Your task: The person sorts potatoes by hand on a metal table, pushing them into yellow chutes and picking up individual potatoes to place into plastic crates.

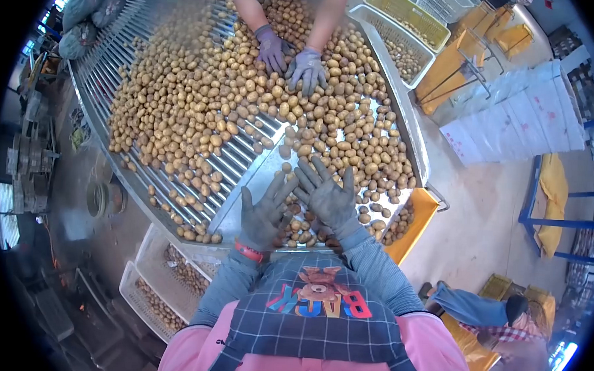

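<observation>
Small potatoes (194, 96) lie heaped over a metal sorting table (242, 199) with a slatted part and a smooth plate. My left hand (262, 216), in a dark grey glove, is held palm up above the near edge of the plate, fingers spread and nothing in it. Close beside it, my right hand (330, 199), gloved the same way, also faces up with its fingers apart and holds nothing. Potatoes lie around and below both hands. Part of the table's near edge is hidden behind my hands and apron (314, 314).
Across the table, a co-worker's two gloved hands (308, 70) rest on the potatoes. White crates (147, 258) of potatoes stand at the lower left, with more crates (421, 68) at the upper right. An orange bag (412, 225) hangs at the table's right corner. Another person (468, 309) is at lower right.
</observation>
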A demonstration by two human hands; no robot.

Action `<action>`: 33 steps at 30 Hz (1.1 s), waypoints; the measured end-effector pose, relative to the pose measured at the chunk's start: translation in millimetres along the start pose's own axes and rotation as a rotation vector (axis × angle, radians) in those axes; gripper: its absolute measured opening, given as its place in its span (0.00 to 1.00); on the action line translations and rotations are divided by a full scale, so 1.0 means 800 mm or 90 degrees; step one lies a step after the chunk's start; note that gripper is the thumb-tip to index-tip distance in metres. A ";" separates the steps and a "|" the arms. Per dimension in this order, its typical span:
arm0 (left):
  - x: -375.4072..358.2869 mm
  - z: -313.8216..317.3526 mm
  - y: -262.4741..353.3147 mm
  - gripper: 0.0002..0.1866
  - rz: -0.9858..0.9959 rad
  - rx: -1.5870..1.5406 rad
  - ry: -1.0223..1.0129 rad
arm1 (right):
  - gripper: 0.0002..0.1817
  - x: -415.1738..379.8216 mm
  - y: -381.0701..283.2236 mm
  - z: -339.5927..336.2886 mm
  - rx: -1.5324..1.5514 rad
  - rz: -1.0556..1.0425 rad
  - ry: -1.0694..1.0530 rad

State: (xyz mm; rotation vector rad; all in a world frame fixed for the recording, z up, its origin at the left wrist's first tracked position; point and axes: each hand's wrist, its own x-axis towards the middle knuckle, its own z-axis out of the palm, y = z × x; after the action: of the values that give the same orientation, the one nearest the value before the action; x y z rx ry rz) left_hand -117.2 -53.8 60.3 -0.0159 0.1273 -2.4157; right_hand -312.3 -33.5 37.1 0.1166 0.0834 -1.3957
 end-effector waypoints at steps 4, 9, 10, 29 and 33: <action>-0.003 -0.008 0.004 0.51 0.029 -0.004 0.023 | 0.52 -0.002 0.002 0.002 0.001 -0.005 0.002; -0.004 -0.001 0.004 0.50 0.160 -0.216 0.185 | 0.53 0.000 0.004 0.012 -0.017 -0.043 0.052; -0.002 -0.004 0.007 0.51 0.082 -0.122 0.046 | 0.53 0.000 0.004 0.012 -0.014 -0.044 0.051; 0.067 -0.025 0.030 0.46 0.433 0.095 0.020 | 0.52 0.056 0.037 0.040 0.029 -0.210 0.061; 0.079 -0.007 0.021 0.47 0.467 0.073 0.080 | 0.49 0.067 0.045 0.045 0.069 -0.246 0.070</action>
State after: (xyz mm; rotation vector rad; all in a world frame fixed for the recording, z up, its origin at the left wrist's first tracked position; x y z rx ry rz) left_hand -154.0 -107.5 51.9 0.2005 0.0393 -1.6855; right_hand -267.9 -84.7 67.0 0.2790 0.1264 -1.7801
